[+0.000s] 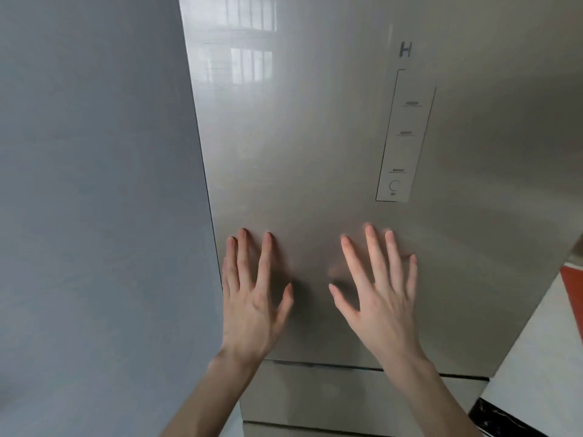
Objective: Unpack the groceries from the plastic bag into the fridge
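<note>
The fridge's glossy beige upper door (315, 137) fills most of the head view and is closed. My left hand (252, 294) lies flat against the door near its left edge, fingers straight and spread. My right hand (378, 294) is held flat at the door a little to the right, fingers spread, slightly blurred. Neither hand holds anything. A tall control panel (400, 137) with a round button sits on the door above my right hand. No plastic bag or groceries are in view.
A grey-blue wall (94, 216) stands directly left of the fridge. Below the upper door are lower drawer fronts (331, 395). At the right edge a white counter (542, 357) with a dark rim carries something orange-red (572, 288).
</note>
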### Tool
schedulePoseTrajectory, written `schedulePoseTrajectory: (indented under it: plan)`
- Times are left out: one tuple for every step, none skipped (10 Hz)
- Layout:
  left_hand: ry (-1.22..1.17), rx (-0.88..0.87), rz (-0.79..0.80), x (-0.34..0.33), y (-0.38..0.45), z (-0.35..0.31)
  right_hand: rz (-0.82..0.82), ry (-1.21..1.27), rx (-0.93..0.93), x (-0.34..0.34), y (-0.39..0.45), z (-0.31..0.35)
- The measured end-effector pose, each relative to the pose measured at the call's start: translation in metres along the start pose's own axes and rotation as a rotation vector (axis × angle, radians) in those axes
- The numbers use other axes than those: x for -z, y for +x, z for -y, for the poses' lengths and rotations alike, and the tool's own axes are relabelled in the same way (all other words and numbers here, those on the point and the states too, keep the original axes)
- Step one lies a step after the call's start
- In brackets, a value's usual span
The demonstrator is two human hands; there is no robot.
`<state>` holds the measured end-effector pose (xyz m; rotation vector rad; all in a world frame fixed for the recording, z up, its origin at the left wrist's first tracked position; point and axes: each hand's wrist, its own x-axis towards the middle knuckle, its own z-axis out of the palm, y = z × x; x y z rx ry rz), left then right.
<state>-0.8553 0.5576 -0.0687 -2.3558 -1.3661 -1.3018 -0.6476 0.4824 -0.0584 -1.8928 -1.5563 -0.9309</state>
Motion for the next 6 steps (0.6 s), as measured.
schedulePoseTrajectory:
  plan:
    - [0.006,-0.011,-0.012,-0.001,0.000,0.000,-0.018,-0.008,0.007,0.000,-0.001,0.000]
    - [0.022,-0.010,-0.011,0.001,0.001,0.002,-0.004,-0.005,0.003,0.001,-0.001,0.000]
    - [0.048,-0.012,0.016,0.006,0.000,0.000,0.033,0.011,0.022,0.008,-0.001,-0.001]
    - [0.120,-0.004,0.058,0.015,-0.001,-0.002,0.057,0.050,0.041,0.017,-0.002,-0.006]
    - [0.243,0.003,0.135,0.033,-0.001,-0.010,0.008,0.196,0.015,0.033,-0.002,-0.009]
    - [0.287,0.000,0.118,0.052,-0.006,-0.028,-0.065,0.322,0.012,0.047,-0.001,-0.012]
